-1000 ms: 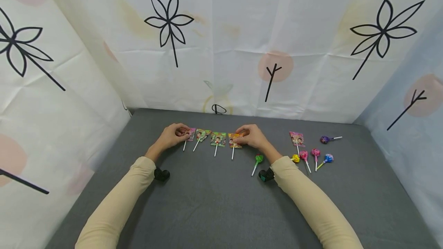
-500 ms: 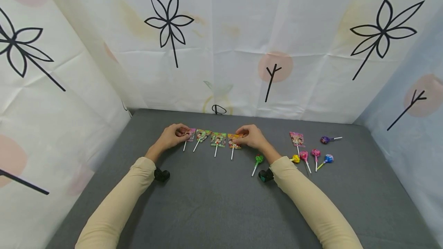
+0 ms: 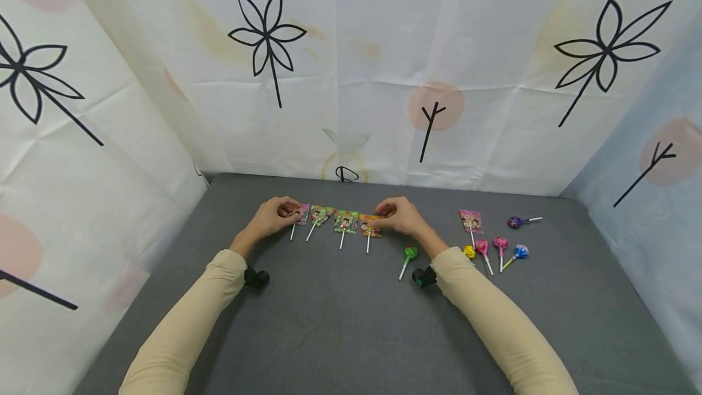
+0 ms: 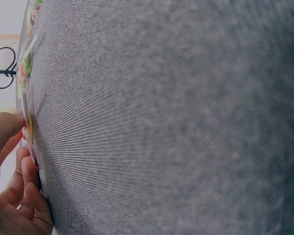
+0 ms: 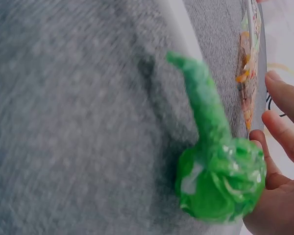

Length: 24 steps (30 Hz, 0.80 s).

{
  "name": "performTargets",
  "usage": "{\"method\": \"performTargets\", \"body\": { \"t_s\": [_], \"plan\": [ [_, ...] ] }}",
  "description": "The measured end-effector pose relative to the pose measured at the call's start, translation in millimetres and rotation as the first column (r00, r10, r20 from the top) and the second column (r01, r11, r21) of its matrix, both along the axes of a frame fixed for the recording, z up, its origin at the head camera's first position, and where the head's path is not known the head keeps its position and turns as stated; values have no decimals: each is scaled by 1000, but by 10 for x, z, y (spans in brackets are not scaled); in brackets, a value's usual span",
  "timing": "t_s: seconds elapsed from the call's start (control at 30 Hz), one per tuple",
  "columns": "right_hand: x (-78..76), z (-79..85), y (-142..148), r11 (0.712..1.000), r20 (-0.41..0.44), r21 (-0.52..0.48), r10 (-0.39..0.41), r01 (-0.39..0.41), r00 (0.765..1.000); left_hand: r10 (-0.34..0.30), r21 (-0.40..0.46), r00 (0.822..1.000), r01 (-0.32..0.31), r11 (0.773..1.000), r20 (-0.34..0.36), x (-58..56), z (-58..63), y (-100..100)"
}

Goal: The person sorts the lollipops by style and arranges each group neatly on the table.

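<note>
My left hand (image 3: 270, 215) pinches the edge of a pink-wrapped flat lollipop (image 3: 303, 213) at the left end of a row. Its thumb lies against the wrapper in the left wrist view. Right of it lie a yellow-green flat lollipop (image 3: 322, 214), a green one (image 3: 346, 222) and an orange one (image 3: 368, 230). My right hand (image 3: 403, 217) is at the orange wrapper's right edge, fingers bent loosely; in the right wrist view the fingers are spread beside the wrapper (image 5: 250, 73). A round green lollipop (image 3: 410, 252) lies below that hand.
On the right of the grey tabletop (image 3: 340, 334) lie another pink flat lollipop (image 3: 470, 220) and round ones: yellow (image 3: 468, 252), pink (image 3: 481, 246), another pink (image 3: 500, 242), blue (image 3: 521, 251) and purple (image 3: 514, 222). Patterned white cloth (image 3: 373, 66) stands behind.
The orange lollipop has shifted slightly left, closer to the green one. My right hand has since drawn back a little to the right. The left hand stays in place.
</note>
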State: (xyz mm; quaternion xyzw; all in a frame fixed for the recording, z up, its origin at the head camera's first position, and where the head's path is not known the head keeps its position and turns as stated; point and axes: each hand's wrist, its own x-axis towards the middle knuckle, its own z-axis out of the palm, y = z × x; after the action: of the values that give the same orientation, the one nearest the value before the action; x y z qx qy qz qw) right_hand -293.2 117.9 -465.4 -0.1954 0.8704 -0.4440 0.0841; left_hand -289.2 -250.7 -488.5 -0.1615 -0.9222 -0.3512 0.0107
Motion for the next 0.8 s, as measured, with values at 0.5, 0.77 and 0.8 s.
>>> {"method": "performTargets", "body": {
  "t_s": [0.5,0.77,0.8],
  "plan": [
    [-12,118,352,993,-7,-111,46,-47,999,2,-13,1000,-2,1000,-3,-2,14,8],
    [47,270,881,986,22,-167,-13,17,1000,0,-10,1000,0,1000,-11,14,30,15],
    [59,275,950,985,28,-169,-21,25,999,-1,-8,1000,1,1000,-10,19,30,17]
  ]
}}
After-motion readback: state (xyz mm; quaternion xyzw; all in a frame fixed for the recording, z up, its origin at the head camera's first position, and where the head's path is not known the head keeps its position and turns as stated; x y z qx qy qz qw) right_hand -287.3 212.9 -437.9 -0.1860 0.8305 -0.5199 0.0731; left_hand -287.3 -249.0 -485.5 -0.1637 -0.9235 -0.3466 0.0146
